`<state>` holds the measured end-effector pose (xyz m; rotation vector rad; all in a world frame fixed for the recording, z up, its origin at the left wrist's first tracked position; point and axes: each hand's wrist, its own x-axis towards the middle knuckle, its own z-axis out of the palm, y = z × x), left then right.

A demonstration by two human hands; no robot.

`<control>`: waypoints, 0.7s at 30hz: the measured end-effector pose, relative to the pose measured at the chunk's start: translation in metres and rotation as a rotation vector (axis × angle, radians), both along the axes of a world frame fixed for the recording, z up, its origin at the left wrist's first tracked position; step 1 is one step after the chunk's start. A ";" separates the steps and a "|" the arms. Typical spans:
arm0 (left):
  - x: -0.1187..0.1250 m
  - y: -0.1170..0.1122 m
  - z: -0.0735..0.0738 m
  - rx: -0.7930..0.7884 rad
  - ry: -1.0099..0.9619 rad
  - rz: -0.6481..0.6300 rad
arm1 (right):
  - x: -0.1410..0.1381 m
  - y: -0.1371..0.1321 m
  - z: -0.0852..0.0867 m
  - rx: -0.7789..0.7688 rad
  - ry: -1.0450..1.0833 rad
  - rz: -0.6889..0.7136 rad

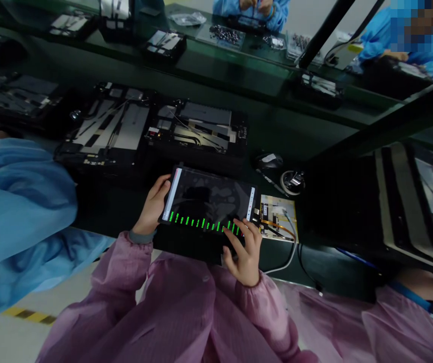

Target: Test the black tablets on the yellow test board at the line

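Note:
A tablet screen (212,201) lies tilted before me, lit with a row of green bars along its lower edge. My left hand (151,209) grips its left edge, with some fingers hidden behind it. Over the lower right corner, my right hand (244,252) has its fingers spread, and fingertips are on or just above the glass. I cannot tell whether they press it. Close to the screen's right side is a small pale board (279,218) with an orange ribbon and a white cable (292,252).
Opened tablets (106,126) and another opened unit (201,128) sit behind the screen. A tape roll (292,182) is at right, near stacked panels (401,201). A co-worker's blue sleeve (23,201) is on the left; a pink-sleeved person (401,322) is on the right. Parts trays (222,36) are on the far side.

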<state>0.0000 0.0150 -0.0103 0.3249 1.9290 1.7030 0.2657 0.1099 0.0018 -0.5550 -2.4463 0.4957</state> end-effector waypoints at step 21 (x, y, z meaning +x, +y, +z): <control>0.015 -0.015 0.016 -0.300 0.163 0.224 | 0.090 -0.006 -0.041 0.127 0.182 -0.574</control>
